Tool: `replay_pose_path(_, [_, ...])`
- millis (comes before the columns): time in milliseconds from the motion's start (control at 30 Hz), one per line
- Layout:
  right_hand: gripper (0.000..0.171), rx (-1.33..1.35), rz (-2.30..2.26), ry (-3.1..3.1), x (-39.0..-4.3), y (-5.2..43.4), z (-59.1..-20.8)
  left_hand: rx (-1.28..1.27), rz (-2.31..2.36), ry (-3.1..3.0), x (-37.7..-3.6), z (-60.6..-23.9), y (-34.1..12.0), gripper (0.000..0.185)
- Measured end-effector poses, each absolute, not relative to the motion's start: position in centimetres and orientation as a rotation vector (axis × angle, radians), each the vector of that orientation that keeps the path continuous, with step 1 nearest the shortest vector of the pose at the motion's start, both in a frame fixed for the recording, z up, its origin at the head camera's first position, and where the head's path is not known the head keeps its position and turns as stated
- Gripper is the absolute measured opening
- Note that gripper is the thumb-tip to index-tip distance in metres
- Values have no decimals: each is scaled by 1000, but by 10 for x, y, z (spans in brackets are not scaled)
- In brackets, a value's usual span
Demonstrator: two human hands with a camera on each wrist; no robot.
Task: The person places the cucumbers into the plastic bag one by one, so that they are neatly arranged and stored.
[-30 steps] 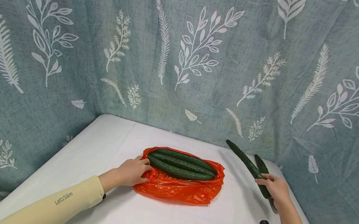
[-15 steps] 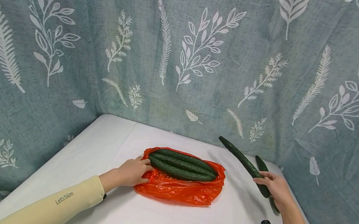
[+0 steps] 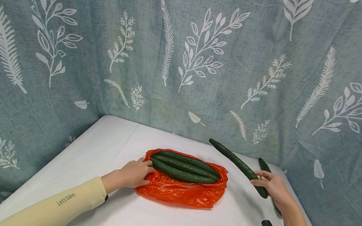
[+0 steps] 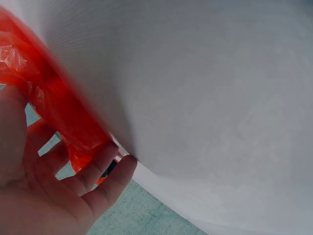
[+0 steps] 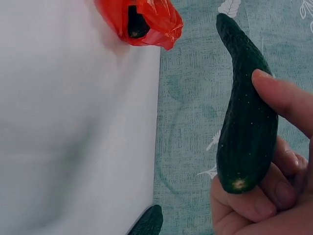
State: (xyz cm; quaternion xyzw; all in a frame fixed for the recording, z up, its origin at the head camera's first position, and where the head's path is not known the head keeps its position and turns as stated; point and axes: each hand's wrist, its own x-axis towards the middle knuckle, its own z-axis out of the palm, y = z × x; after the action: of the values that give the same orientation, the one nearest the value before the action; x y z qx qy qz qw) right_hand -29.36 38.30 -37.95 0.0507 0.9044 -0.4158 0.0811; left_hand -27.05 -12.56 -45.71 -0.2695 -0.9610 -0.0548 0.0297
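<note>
The right hand [image 3: 272,186] wraps its fingers around the stem end of a long cucumber [image 3: 236,162], holding it lifted off the white table [image 3: 106,139] with its far tip angled toward the red bag [image 3: 183,191]. In the right wrist view the fingers [image 5: 286,103] curl round the thick end of the cucumber [image 5: 247,117], and the bag's mouth [image 5: 146,19] shows a dark cucumber end inside. To the right of the bag, just behind that hand, a spare cucumber [image 3: 264,165] lies on the table near the leaf-print cloth [image 3: 202,59].

The left hand [image 3: 133,173] rests at the bag's left end, thumb and fingers pinching the plastic rim; the left wrist view shows its fingers [image 4: 93,171] curled against the red film [image 4: 58,122]. Three bagged cucumbers [image 3: 184,167] lie side by side within the bag.

The step in hand appears to be loading: the held cucumber is in transit toward the bag. The next move likely calls for lowering it alongside the three, parallel to them, while the left hand holds the rim open and steady.
</note>
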Motion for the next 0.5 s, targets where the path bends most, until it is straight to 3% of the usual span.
replay_pose_path(500, [62,-145,-1275,2692,-308,360,-380,-822,-181,-2981,-272,-458,-126,43])
